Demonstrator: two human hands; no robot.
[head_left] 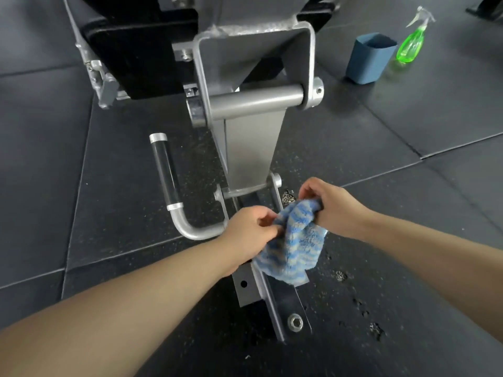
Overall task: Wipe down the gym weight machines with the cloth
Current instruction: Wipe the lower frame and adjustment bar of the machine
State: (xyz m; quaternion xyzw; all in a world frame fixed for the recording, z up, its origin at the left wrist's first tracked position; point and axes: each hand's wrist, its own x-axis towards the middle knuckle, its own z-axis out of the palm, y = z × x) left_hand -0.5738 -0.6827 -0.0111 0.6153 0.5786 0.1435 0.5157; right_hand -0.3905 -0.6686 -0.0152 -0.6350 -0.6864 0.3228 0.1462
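No brand, label or lettering can be read on anything here. Your cloth is a fluffy towel with wavy blue and grey stripes, bunched at the top and hanging loose below. It hangs between your two hands, just above the machine's dark base rail that runs along the floor towards you. Your left hand has its fingers curled in and pinches the cloth's left edge. Your right hand is closed in a fist around the bunched upper corner, knuckles up.

The weight machine rises ahead of you: a grey painted steel frame with an open box-section bracket, a round crossbar through it, and a tapered grey plate that comes down to a pivot just beyond your hands. A curved silver handle with a black grip stands up to the left of the rail, its bend just beside your left hand. A bolt head sits in the near end of the rail.

Well apart at the upper right, a blue bin stands on the black rubber floor tiles, with a green spray bottle just beside it.
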